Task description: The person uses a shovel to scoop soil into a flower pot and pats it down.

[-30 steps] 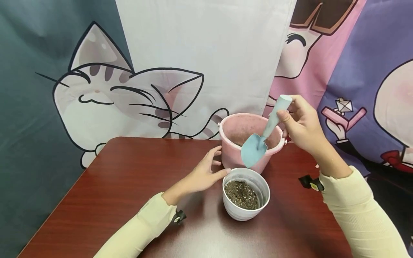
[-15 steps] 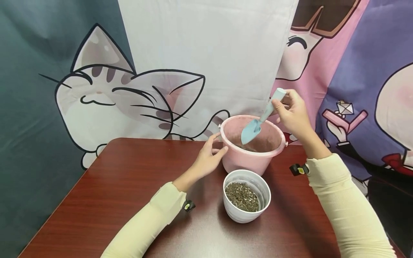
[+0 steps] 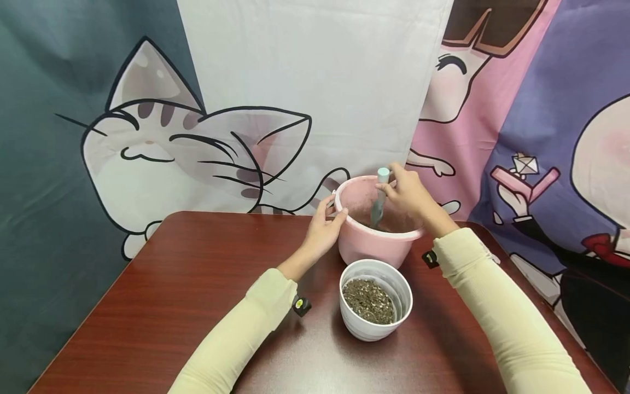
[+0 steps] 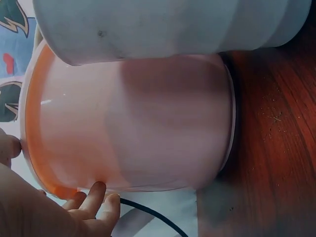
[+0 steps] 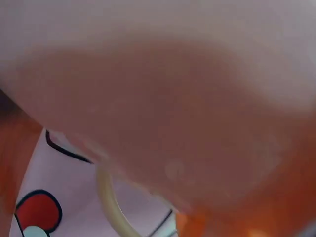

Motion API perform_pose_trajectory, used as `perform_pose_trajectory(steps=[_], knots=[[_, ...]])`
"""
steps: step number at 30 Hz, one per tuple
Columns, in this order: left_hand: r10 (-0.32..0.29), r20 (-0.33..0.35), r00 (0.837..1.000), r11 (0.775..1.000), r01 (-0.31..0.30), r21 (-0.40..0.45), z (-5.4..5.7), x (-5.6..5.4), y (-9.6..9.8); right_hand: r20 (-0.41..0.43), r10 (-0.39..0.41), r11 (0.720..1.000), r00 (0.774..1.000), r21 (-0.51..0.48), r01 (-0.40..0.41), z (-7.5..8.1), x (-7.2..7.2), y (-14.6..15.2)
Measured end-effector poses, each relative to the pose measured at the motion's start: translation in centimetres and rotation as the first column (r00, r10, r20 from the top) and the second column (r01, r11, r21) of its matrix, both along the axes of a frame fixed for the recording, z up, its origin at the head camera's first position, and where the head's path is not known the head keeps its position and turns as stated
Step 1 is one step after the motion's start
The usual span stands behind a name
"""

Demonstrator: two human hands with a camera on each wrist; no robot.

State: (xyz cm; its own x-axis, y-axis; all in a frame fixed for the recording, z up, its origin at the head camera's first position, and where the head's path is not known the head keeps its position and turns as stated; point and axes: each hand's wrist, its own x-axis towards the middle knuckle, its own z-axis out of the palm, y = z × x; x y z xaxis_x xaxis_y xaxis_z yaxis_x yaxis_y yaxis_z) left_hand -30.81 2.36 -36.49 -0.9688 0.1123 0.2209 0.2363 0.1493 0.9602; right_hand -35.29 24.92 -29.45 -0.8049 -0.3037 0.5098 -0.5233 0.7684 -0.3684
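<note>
A pink bucket stands at the table's back edge, dark soil at its bottom. My left hand holds its left rim, thumb on the edge and fingers against the outer wall; the left wrist view shows these fingers low on the bucket. My right hand grips the pale blue handle of a hand trowel inside the bucket. The blade points down, its tip at the soil. In front stands a white pot, partly filled with soil.
The reddish-brown wooden table carries both containers. Behind it hangs a cloth backdrop printed with a cartoon cat and figures. A pale curved band, perhaps the bucket's handle, shows in the right wrist view, which the bucket wall mostly fills.
The trowel went from above the white pot over to the pink bucket and down into it, turning upright. My left hand moved from beside the pot up to the bucket's rim.
</note>
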Motion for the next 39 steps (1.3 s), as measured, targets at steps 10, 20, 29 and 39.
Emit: perform_pose_trajectory(steps=[10,20,29,39], knots=[[-0.033,0.009,0.999,0.999,0.033,0.002,0.5,-0.1,0.1,0.092,0.040,0.996,0.995,0.076,-0.047,-0.9,-0.6,-0.9],[-0.037,0.023,0.999,0.999,0.037,0.015,0.4,-0.2,-0.1,0.143,0.037,0.984,0.989,0.170,-0.061,-1.4,-1.2,-1.1],[-0.052,0.042,0.998,0.998,0.051,0.021,0.2,-0.1,-0.1,0.214,0.008,0.987,0.977,0.157,-0.042,-1.7,-0.8,-1.4],[-0.061,0.049,0.997,0.998,0.059,0.037,0.3,-0.3,-0.1,0.291,0.037,0.995,0.956,0.077,-0.062,-1.5,-0.7,-1.2]])
